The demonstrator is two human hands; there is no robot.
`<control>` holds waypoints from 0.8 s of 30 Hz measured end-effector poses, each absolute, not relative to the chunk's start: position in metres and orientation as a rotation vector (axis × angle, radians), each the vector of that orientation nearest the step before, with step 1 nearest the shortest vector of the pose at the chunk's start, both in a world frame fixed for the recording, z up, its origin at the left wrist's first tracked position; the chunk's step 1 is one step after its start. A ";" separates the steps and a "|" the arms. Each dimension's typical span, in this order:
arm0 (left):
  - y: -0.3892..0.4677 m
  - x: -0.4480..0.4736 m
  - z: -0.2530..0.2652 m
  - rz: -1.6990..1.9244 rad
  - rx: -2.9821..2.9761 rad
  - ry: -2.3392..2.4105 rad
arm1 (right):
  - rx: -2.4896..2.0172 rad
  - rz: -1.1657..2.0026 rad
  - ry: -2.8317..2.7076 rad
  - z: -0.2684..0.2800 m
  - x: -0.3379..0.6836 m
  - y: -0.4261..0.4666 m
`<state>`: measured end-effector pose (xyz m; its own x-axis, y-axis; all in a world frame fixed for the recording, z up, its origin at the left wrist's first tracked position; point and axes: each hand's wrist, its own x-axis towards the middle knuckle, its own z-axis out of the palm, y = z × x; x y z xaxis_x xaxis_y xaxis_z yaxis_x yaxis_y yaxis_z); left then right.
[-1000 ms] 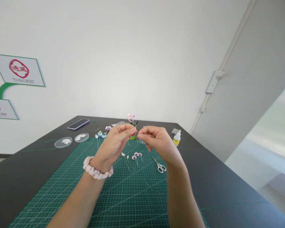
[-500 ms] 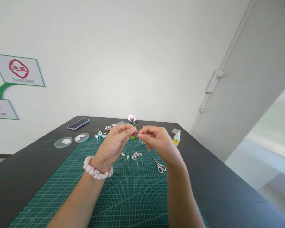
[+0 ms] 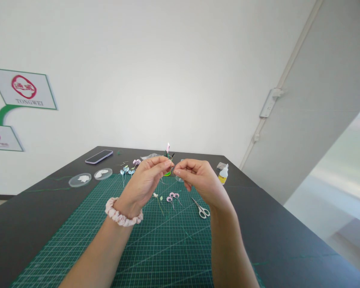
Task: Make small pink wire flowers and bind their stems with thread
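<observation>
Above the cutting mat [image 3: 162, 248], our left hand [image 3: 147, 176] pinches the pink flower [image 3: 168, 148], its long axis near upright, its edge-on bloom pointing up. Our right hand [image 3: 196, 174], also above the mat, has its grip pressed together, contents unclear.

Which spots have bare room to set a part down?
Black tabletop right of the right forearm, nearer than the glue bottle, though a green thread crosses its near end. Also the cutting mat outside the left forearm. Crowded: between the wrists, with pink flowers and scissors; far left, with dishes and blue flowers.
</observation>
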<state>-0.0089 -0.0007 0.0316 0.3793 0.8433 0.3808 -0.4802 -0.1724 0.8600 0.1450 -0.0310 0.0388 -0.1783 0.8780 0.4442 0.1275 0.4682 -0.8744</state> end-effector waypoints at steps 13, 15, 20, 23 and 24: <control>0.000 -0.008 0.030 1.225 1.293 0.344 | -0.878 0.874 -1.601 0.040 0.144 -0.031; 0.000 -0.008 0.030 1.226 1.299 0.340 | -0.871 0.877 -1.600 0.040 0.144 -0.031; -0.001 -0.008 0.031 1.226 1.296 0.324 | -0.861 0.883 -1.597 0.040 0.144 -0.031; -0.001 -0.008 0.031 1.220 1.291 0.314 | -0.866 0.882 -1.600 0.039 0.145 -0.030; -0.001 -0.008 0.031 1.220 1.291 0.312 | -0.865 0.879 -1.599 0.039 0.145 -0.029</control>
<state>-0.0078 -0.0010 0.0307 0.4000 0.8107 0.4274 -0.5058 -0.1936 0.8407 0.1446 -0.0294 0.0386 -0.1707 0.8786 0.4460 0.0938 0.4651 -0.8803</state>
